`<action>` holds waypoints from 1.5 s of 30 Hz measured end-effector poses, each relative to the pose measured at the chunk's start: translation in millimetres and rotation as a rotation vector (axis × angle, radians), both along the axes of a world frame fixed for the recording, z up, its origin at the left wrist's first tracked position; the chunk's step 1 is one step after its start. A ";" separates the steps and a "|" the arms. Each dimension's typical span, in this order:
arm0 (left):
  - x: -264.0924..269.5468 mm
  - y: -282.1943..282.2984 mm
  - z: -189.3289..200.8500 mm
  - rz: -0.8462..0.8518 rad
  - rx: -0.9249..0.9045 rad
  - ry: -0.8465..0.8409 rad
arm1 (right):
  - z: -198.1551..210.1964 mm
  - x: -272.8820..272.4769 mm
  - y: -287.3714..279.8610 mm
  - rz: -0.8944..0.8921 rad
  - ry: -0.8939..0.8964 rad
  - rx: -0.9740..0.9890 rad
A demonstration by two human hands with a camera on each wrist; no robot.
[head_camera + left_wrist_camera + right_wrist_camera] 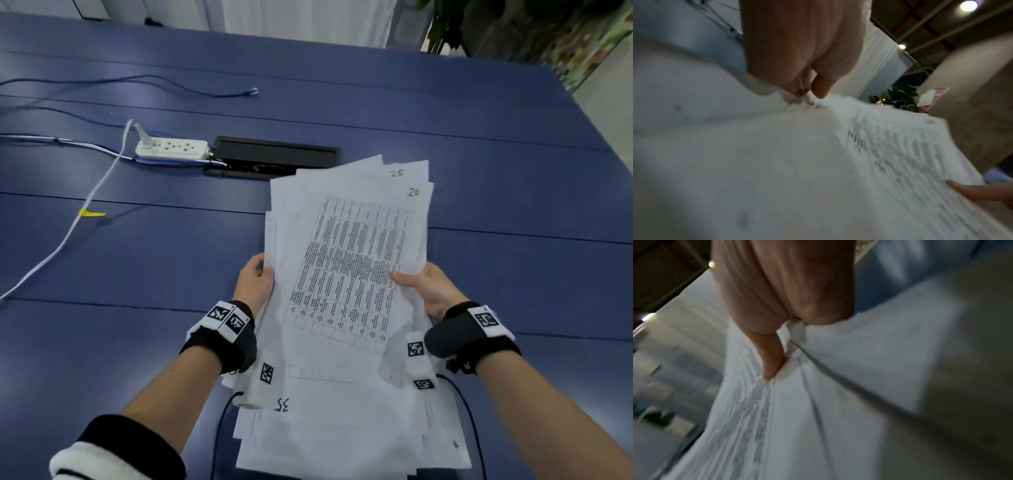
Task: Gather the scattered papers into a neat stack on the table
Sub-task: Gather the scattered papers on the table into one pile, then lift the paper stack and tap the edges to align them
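A loose, fanned bundle of white papers with printed tables is lifted over the blue table, held between both hands. My left hand grips the bundle's left edge, thumb on top. My right hand grips the right edge, thumb lying on the printed sheet. In the left wrist view the left hand pinches the papers; the right wrist view shows the right hand pinching the sheets. Lower sheets, one marked 35, spread toward me; whether they rest on the table is unclear.
A white power strip and a black cable hatch lie just beyond the papers. A white cable with a yellow tag and blue network cables run across the left side. A plant stands past the far right corner.
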State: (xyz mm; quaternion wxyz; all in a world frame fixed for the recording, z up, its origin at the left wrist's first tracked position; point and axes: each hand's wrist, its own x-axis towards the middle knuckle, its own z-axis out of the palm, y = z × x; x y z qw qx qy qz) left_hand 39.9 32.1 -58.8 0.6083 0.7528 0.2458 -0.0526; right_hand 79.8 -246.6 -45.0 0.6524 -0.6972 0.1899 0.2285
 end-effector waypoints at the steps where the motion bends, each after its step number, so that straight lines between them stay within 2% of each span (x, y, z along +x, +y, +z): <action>1: 0.3 0.0 1.1 -0.025 -0.011 0.024 | -1.3 -0.3 4.4 0.025 -0.020 -0.053; 6: -1.2 2.5 1.4 -0.064 -0.020 0.044 | -7.1 1.4 9.8 0.056 -0.124 -0.225; 10: -4.0 -7.3 4.1 -0.044 -0.091 0.044 | -20.1 0.9 9.9 0.087 -0.153 -0.632; 11: -4.3 -10.8 5.4 -0.070 -0.117 0.054 | -21.1 -0.6 13.8 0.117 -0.142 -0.667; 15: 0.2 -12.6 13.0 -0.213 -0.143 0.108 | -11.0 1.1 21.1 0.240 -0.100 -0.573; 18: 7.2 0.3 16.0 -0.158 -0.210 0.143 | -0.7 1.6 8.5 0.199 -0.070 -0.697; 20: 10.0 1.4 15.9 -0.149 -0.219 0.168 | -2.4 -4.8 9.1 0.232 -0.048 -0.768; 22: 11.3 -6.1 13.1 -0.221 -0.186 0.166 | -7.5 -13.0 19.5 0.293 -0.050 -0.746; 24: 11.7 -14.4 12.2 -0.217 -0.142 0.133 | -11.3 -15.4 24.3 0.290 -0.053 -0.717; 27: 8.4 -14.5 14.1 -0.149 -0.156 0.069 | -11.3 -10.1 10.4 0.204 -0.044 -0.590; 30: 3.7 -6.0 21.1 -0.122 -0.244 0.016 | -9.2 -4.9 -7.6 0.073 -0.028 -0.518; 32: 2.6 -0.7 30.0 -0.125 -0.295 -0.010 | -1.8 -4.2 -11.2 0.021 -0.042 -0.271; 34: 4.4 2.5 40.8 -0.126 -0.308 -0.043 | 15.2 -6.0 -3.7 0.061 -0.050 -0.014; 36: 8.3 1.9 57.1 -0.102 -0.279 -0.096 | 33.4 -4.5 4.4 0.091 -0.159 0.021; 38: 12.1 -2.3 82.3 -0.079 -0.241 -0.190 | 54.4 1.9 13.7 0.045 -0.311 -0.006; 41: 24.9 -8.7 128.2 -0.018 -0.136 -0.402 | 98.4 12.7 28.2 -0.039 -0.551 -0.026; 45: 35.4 -16.7 184.1 0.064 -0.108 -0.671 | 158.4 21.9 43.5 -0.162 -0.854 0.000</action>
